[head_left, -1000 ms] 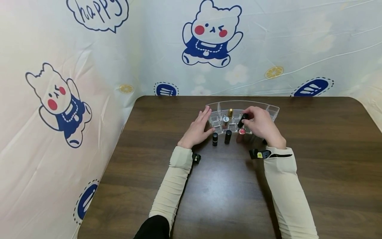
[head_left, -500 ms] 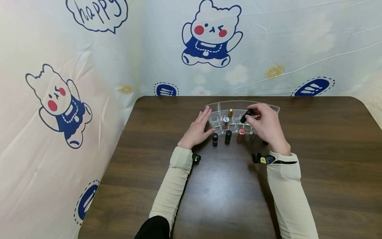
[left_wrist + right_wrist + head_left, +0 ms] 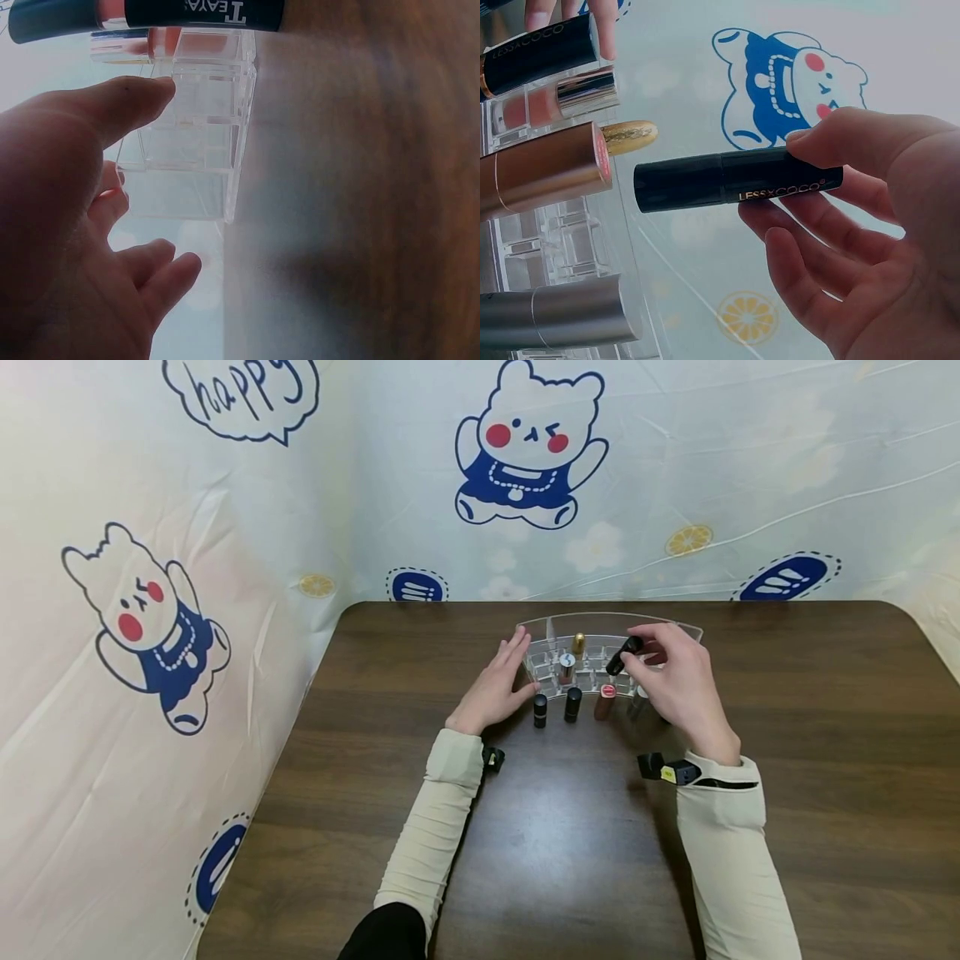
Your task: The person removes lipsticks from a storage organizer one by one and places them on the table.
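My right hand (image 3: 678,681) pinches a black lipstick tube (image 3: 735,178) between thumb and fingers. The tube is tilted above the right part of a clear lipstick organizer (image 3: 547,628), which has a grid of small compartments. My left hand (image 3: 495,685) lies along the organizer's left end, fingers fairly straight, its thumb by the front corner. In the organizer stand a gold-topped lipstick (image 3: 578,644) and a silver-capped pinkish one (image 3: 567,668).
Before the organizer, two black lipsticks (image 3: 540,711), a copper tube with a red top (image 3: 605,702) and a silver tube (image 3: 577,311) stand upright on the brown table (image 3: 540,860). A printed curtain (image 3: 645,468) hangs behind the table.
My right hand has drawn slightly right and towards me with the black lipstick, which tilts more. The silver tube has come into clearer view. My left hand stays in place.
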`<state>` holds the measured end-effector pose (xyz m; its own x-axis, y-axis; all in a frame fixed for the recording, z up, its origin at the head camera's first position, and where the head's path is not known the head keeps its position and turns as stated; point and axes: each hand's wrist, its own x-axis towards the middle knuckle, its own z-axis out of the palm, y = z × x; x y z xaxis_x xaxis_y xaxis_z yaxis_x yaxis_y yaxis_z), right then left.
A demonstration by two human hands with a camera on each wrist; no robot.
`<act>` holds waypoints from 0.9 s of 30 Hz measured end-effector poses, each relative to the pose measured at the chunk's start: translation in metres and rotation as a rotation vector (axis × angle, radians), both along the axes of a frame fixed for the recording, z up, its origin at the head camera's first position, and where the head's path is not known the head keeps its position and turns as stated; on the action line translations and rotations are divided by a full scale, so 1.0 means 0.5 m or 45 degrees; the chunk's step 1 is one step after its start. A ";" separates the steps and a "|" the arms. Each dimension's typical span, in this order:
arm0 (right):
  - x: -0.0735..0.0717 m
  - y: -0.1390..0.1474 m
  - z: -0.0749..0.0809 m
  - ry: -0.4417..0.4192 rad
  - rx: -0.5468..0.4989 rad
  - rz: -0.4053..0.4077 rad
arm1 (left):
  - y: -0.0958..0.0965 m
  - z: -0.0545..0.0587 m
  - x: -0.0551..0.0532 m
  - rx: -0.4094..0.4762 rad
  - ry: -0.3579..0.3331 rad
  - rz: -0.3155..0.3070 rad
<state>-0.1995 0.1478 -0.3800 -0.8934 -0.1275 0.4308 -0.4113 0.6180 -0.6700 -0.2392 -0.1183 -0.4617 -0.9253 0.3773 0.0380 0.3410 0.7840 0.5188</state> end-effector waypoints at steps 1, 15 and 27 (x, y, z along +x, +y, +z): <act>0.002 0.001 0.000 0.006 0.001 0.000 | 0.000 0.000 0.000 -0.002 0.002 -0.002; 0.025 0.002 -0.007 0.070 -0.044 0.076 | 0.001 -0.002 0.000 -0.035 -0.004 0.023; 0.040 0.001 -0.005 0.093 -0.041 0.124 | 0.004 0.001 0.000 -0.083 0.031 0.020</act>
<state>-0.1793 0.1484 -0.3827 -0.8435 -0.1972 0.4997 -0.5169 0.5514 -0.6548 -0.2394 -0.1165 -0.4612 -0.9302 0.3653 0.0367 0.3405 0.8210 0.4584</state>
